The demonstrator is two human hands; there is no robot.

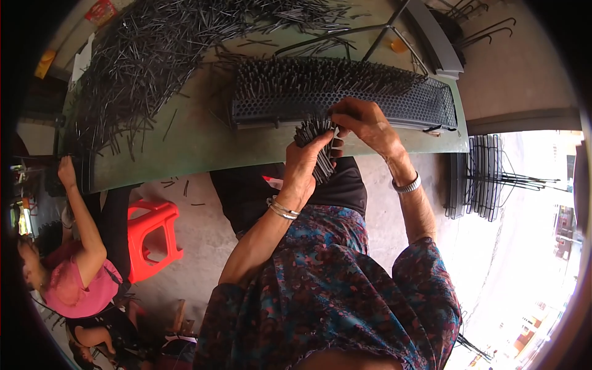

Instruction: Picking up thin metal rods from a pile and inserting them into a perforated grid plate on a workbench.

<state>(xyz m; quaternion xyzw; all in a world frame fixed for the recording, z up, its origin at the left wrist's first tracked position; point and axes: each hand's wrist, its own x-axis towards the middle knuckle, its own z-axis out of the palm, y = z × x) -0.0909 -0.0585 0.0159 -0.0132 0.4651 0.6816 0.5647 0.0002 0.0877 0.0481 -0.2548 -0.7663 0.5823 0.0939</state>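
1. Head view: the left hand is clenched around a bundle of dark pins, long axes running from lower right up to upper left, tips fanned for picking.
2. The right hand pinches at the bundle's top, just before the perforated rack.
3. Loose pins lie heaped on the green worktop.
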